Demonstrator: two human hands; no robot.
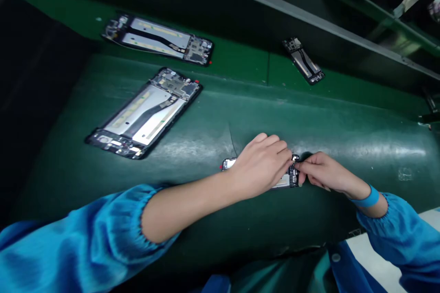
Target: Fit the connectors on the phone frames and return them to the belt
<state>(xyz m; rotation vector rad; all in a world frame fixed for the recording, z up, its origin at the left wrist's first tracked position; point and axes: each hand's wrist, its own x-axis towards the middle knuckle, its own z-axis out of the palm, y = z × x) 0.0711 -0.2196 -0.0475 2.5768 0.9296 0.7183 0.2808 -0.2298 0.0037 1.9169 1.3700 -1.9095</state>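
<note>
An opened smartphone [283, 181] lies flat on the green mat, its silver inside partly covered by my left hand. Across its middle, my left hand [259, 165] grips it with curled fingers; the fingertips are hidden beneath the knuckles. At the phone's right end, where small dark circuit parts show, my right hand [321, 171] has thumb and forefinger pinched together. Whatever sits in that pinch is too small to make out. A blue band [367, 198] circles my right wrist.
Two more opened phones lie to the left, one on the mat [144, 112] and another on the back ledge [158, 39]. Farther right on the ledge rests a smaller-looking opened phone [303, 61]. A metal rail [275, 7] runs behind, and something dark [34, 55] stands at left.
</note>
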